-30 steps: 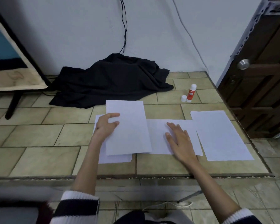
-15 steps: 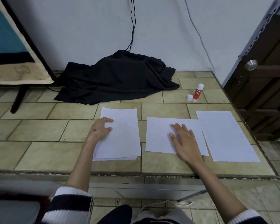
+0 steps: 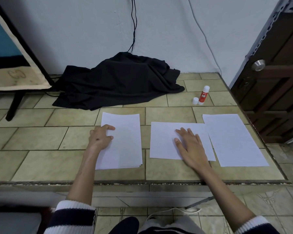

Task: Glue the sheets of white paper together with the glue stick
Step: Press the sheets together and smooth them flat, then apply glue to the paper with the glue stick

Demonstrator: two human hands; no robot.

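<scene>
A stack of white paper (image 3: 125, 142) lies on the tiled platform at centre left. My left hand (image 3: 100, 135) rests on the stack's left edge, fingers curled over the top sheet. A single white sheet (image 3: 164, 141) lies in the middle, and my right hand (image 3: 189, 144) presses flat on it with fingers spread. Another white sheet (image 3: 232, 141) lies to the right, its left edge overlapping the middle sheet. The red and white glue stick (image 3: 203, 95) stands uncapped at the back right, its white cap (image 3: 195, 100) beside it.
A black cloth (image 3: 118, 81) is heaped against the wall behind the papers, with cables running down to it. A dark wooden door (image 3: 277, 73) stands at the right. A board on a black stand (image 3: 15, 98) is at the left. The platform's front edge (image 3: 142, 183) drops to a lower floor.
My left hand has laid the sheet it held over the middle back down onto the left stack. My right hand has stayed flat on the middle sheet.
</scene>
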